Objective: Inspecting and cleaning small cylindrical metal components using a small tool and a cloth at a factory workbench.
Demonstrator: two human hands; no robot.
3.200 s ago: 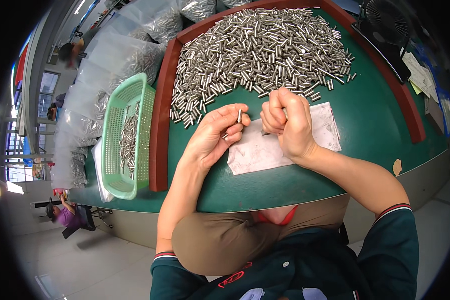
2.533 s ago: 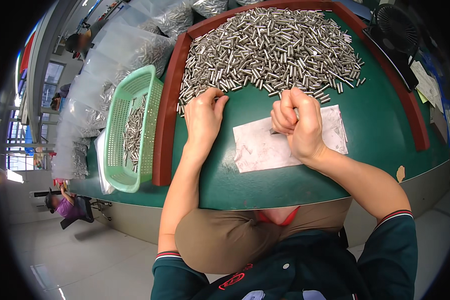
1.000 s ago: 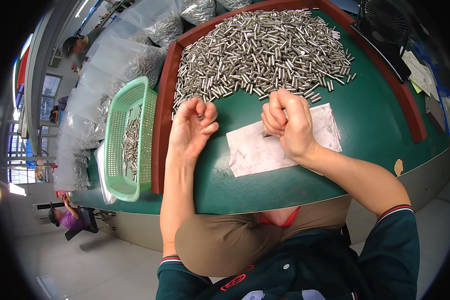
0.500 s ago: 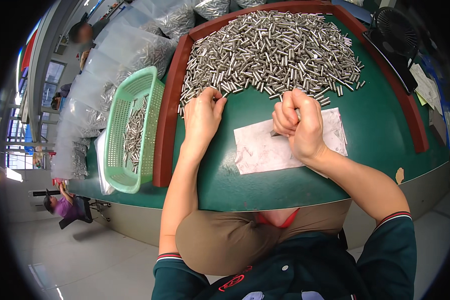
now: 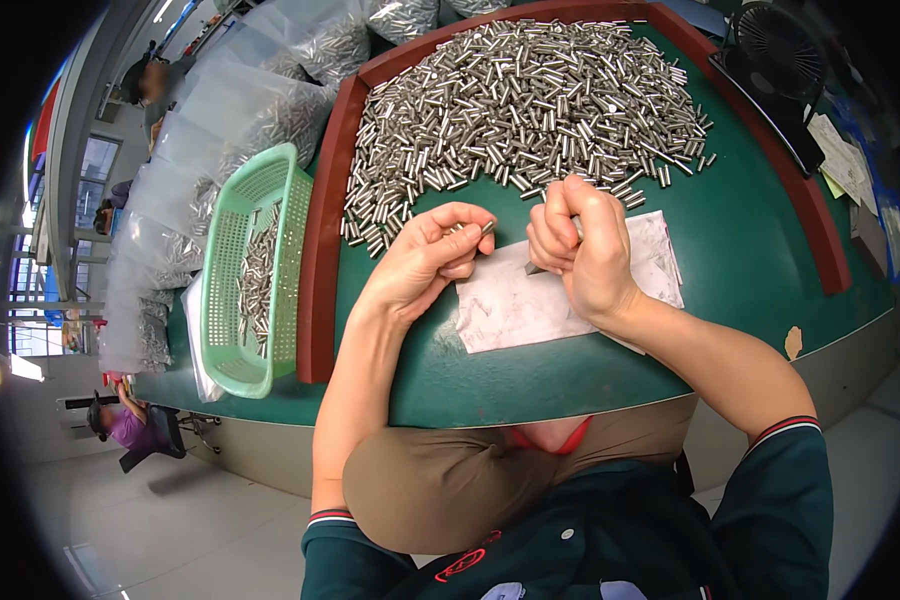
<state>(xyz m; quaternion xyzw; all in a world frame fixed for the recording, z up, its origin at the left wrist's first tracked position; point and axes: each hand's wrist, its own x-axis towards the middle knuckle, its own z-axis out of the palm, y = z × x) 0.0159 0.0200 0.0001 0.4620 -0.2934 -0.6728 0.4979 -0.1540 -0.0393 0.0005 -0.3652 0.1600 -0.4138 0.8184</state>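
My left hand (image 5: 425, 262) pinches one metal pin (image 5: 487, 228) by the pile of pins (image 5: 530, 110); my right hand (image 5: 582, 250) is fisted around a small tool (image 5: 536, 268) over the paper sheet (image 5: 560, 290).

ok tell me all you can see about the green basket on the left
The green plastic basket is rectangular, with perforated mesh-like walls and a solid rim. It sits open and upright beside the red raised edge of the green table, left of it, and holds a small batch of metal pins. No hand touches it. Clear bags lie behind it.
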